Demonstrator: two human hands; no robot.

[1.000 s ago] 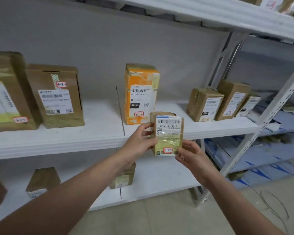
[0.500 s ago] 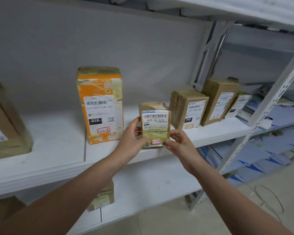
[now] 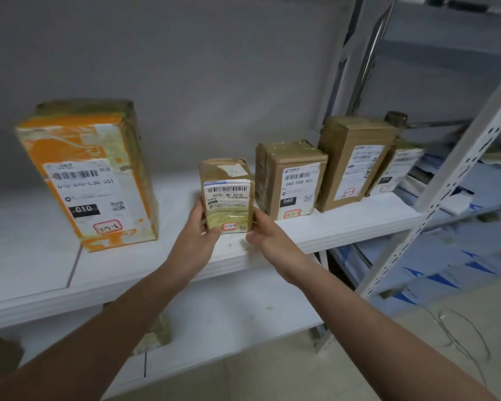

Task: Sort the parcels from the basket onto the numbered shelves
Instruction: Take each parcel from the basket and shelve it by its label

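Head view. Holds the small parcel upright at the front edge of the middle shelf, in the gap between the orange parcel and the brown parcel marked 060, just beside the latter. Grips its lower left side with the left hand, thumb on the front face, fingers wrapped behind. Pinches its lower right corner with the right hand, fingers narrow and curled.

Turns the barcode label and red-framed tag outward, like those of the neighbours, probably so the shelf number reads from the aisle. Takes hold low down with both hands, likely to steady a narrow box against tipping. Seems to rest the base on the board, though cannot tell for sure: the hands hide the bottom edge.

Lines up with two more parcels toward the right end, by the slotted post. Calls next, by judgement, for letting go and squaring up. Shows no basket.
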